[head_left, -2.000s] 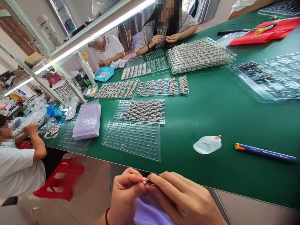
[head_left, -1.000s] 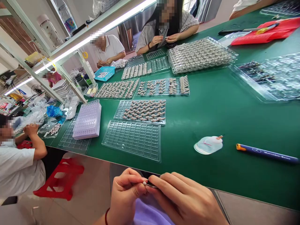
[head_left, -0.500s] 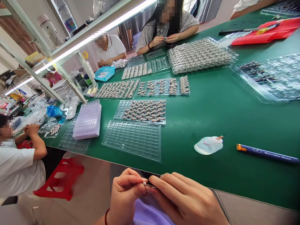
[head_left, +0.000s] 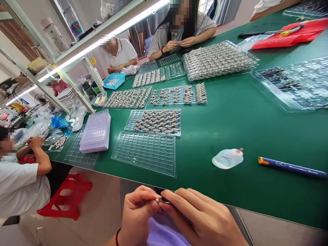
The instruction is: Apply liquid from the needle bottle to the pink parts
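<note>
Both my hands meet below the near edge of the green table [head_left: 230, 112], over my lap. My left hand [head_left: 137, 213] pinches a tiny white-tipped part [head_left: 157, 200] between thumb and forefinger. My right hand [head_left: 202, 218] is closed on a thin dark metal piece [head_left: 166, 202] that touches that part. A purple cloth [head_left: 164, 232] lies under the hands. Just beyond them on the table sits an empty clear compartment tray [head_left: 145, 152].
Several clear trays filled with small parts [head_left: 156, 121] cover the table, beside a stack of purple trays [head_left: 96, 131]. A small glue bottle [head_left: 227, 158] and a blue pen [head_left: 292, 167] lie to the right. Other people sit working at the left and far side. A red stool [head_left: 65, 196] stands on the floor.
My fingers shift very slightly on the small part; the hands stay in the same place. The view barely moves.
</note>
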